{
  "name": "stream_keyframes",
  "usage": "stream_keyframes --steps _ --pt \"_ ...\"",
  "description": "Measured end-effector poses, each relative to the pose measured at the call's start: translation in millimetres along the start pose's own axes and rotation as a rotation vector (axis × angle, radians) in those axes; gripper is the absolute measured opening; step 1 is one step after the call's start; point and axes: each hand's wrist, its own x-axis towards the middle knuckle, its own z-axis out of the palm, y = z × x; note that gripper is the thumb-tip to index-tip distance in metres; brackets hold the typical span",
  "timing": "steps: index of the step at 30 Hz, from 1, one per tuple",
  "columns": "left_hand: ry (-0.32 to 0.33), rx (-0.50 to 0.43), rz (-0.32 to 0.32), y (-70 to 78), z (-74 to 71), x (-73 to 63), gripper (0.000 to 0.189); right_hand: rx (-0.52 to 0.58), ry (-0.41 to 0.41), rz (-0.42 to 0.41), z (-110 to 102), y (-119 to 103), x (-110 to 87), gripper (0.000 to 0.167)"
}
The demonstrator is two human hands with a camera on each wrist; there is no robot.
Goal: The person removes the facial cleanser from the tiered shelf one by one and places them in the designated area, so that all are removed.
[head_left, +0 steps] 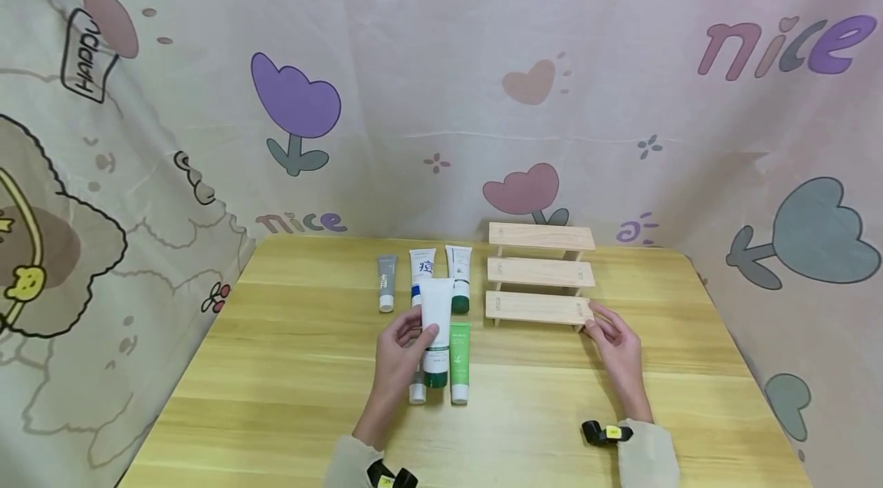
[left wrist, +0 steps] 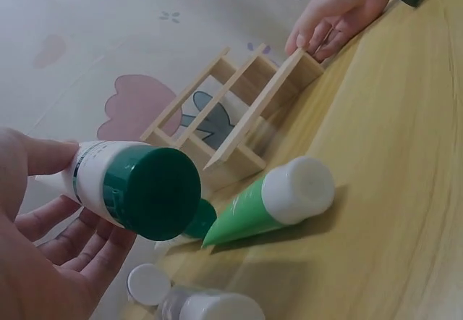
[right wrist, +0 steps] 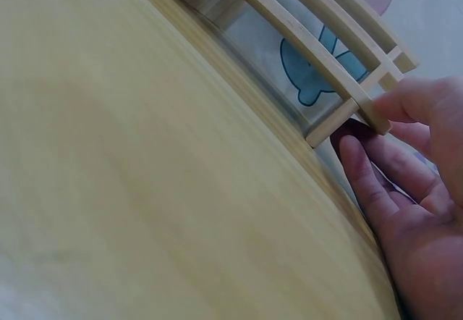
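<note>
My left hand grips a white squeeze tube with a dark green cap, held cap down above the other tubes. Thumb and fingers lie on opposite sides of it in the left wrist view. My right hand pinches the front right end of a three-step wooden stand; in the right wrist view the thumb is over the board's end and the fingers are below. A green tube with a white cap lies just right of the held tube. Another white-capped tube is mostly hidden beneath it.
Behind the held tube lie a grey tube, a white and blue tube and a white tube with a green cap. They rest on a wood-grain table. A printed cloth hangs behind the table.
</note>
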Motion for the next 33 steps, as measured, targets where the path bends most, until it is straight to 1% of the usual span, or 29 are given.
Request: stream_keyframes --steps 3,10,15,17,21,25,28,33 --pt "0.016 -0.005 -0.010 -0.7 -6.0 -2.8 0.039 0.006 0.012 -0.005 1.5 -2.2 -0.5 0.038" --pt "0.075 0.017 -0.046 0.4 -17.1 -7.0 0.040 0.014 0.017 -0.002 4.9 -2.7 -1.1 0.037" --pt "0.085 0.026 -0.057 -0.7 -25.2 -11.6 0.039 0.007 0.013 -0.001 3.1 -0.4 0.1 0.038" --pt "0.088 0.029 -0.059 -1.0 -27.6 -13.0 0.039 0.007 0.008 -0.001 1.1 -3.4 -0.3 0.038" --pt "0.100 0.039 -0.090 -2.4 -32.8 -15.3 0.040 0.014 0.016 -0.005 -1.5 -3.9 0.0 0.037" --pt "0.115 0.070 -0.131 -6.7 -41.9 -18.2 0.042 0.028 0.027 -0.020 0.1 -1.5 0.8 0.036" --pt "0.135 0.099 -0.142 -9.2 -49.6 -19.0 0.044 0.027 0.018 -0.028 1.0 -0.7 1.7 0.036" --pt "0.158 0.135 -0.140 -11.8 -60.6 -20.6 0.045 0.024 0.012 -0.022 0.7 -0.3 1.7 0.037"
